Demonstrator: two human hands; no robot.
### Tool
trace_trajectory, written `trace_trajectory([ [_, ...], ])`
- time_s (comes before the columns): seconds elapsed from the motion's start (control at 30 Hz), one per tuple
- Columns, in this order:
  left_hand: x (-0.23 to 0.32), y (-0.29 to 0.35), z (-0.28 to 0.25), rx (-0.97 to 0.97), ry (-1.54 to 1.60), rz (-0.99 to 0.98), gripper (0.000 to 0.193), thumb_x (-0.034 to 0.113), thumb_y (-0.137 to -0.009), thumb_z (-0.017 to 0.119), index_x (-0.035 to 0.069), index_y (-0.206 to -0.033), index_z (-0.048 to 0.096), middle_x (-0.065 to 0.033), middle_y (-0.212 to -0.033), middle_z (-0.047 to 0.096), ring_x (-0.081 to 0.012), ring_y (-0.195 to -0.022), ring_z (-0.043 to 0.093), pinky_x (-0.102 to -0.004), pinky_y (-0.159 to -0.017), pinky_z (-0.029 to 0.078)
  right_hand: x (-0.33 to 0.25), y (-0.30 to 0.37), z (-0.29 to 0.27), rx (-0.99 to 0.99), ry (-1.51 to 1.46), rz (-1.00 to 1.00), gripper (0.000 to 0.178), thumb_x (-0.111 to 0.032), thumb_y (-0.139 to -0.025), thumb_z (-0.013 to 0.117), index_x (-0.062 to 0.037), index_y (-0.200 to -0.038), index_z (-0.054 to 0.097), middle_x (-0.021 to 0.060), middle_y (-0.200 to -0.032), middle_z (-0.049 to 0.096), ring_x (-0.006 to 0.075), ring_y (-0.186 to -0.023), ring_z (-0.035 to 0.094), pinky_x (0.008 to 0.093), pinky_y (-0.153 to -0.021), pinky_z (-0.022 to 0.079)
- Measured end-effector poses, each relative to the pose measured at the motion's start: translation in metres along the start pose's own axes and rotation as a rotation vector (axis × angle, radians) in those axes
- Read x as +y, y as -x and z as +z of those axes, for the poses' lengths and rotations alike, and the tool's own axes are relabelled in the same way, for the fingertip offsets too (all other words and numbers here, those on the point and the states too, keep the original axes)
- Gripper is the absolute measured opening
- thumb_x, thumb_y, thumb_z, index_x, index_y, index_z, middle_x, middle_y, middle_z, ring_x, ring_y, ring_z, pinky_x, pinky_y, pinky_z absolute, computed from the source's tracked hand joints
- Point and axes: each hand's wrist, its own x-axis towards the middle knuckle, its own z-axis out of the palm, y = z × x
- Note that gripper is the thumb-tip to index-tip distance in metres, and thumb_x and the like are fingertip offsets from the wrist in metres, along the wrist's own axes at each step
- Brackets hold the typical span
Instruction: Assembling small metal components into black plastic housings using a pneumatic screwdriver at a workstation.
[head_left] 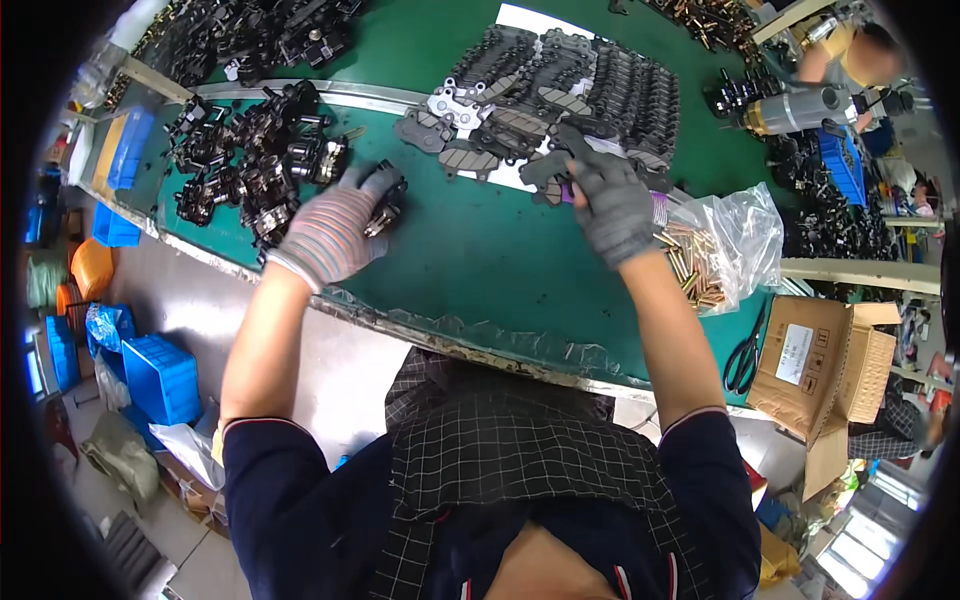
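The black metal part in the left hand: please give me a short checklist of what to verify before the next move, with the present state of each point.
1. Left hand grips the black metal part on the green table: ok.
2. Right hand has a grey pad between its fingers: ok, it pinches one at the edge of the pad pile.
3. Only one pad picked: cannot tell, pads overlap there.
4. Bag of brass pins open and close to the right hand: ok.
5. Part turned the right way for fitting: cannot tell, the glove hides it.
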Motion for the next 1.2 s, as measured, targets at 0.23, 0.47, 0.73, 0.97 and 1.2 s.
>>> trace_trajectory([
  [0.23,0.068,0.005,0.037,-0.106,0.020,0.141,0.044,0.007,-0.073,0.062,0.011,-0.117,0.056,-0.0131,-0.116,0.058,-0.0339,-0.093,0.062,-0.0422,-0.077,0.052,-0.013,-0.040,-0.012,-0.226,0.189,-0.160,0.048,-0.034,-0.073,0.071,-0.0077,-0.113,0.062,0.0146,-0.119,0.058,0.0314,-0.106,0.057,0.0408,-0.094,0.046],
  [0.47,0.119,-0.010,0.050,-0.219,-0.036,0.312,0.042,0.008,-0.074,0.062,0.014,-0.116,0.057,-0.0118,-0.114,0.058,-0.0330,-0.098,0.060,-0.0418,-0.080,0.052,-0.058,-0.036,-0.014,-0.614,-0.049,0.447,0.057,-0.041,-0.073,0.070,-0.0054,-0.116,0.057,0.0192,-0.119,0.058,0.0319,-0.109,0.057,0.0403,-0.096,0.044],
  [0.73,0.074,0.008,0.065,0.058,0.261,0.200,0.041,0.010,-0.074,0.066,0.014,-0.114,0.058,-0.0117,-0.111,0.057,-0.0339,-0.099,0.057,-0.0420,-0.082,0.050,-0.043,0.004,-0.013,-0.422,-0.064,0.248,0.054,-0.034,-0.073,0.070,-0.0059,-0.116,0.055,0.0190,-0.107,0.062,0.0326,-0.097,0.062,0.0438,-0.084,0.049],
  [0.97,0.115,-0.036,0.051,0.296,0.276,0.380,0.040,0.014,-0.074,0.070,0.011,-0.112,0.058,-0.0132,-0.108,0.058,-0.0336,-0.097,0.058,-0.0417,-0.081,0.049,-0.012,0.106,-0.032,-0.220,-0.149,0.071,0.037,-0.031,-0.079,0.069,-0.0094,-0.108,0.060,0.0140,-0.104,0.060,0.0320,-0.089,0.063,0.0407,-0.074,0.051],
  [1.2,0.133,0.001,0.102,-0.078,0.170,0.315,0.042,0.020,-0.074,0.072,0.008,-0.112,0.059,-0.0149,-0.098,0.061,-0.0335,-0.090,0.059,-0.0416,-0.078,0.049,-0.024,0.111,-0.037,-0.191,-0.271,-0.047,0.039,-0.033,-0.075,0.074,-0.0086,-0.103,0.062,0.0134,-0.088,0.062,0.0301,-0.083,0.063,0.0408,-0.072,0.052],
])
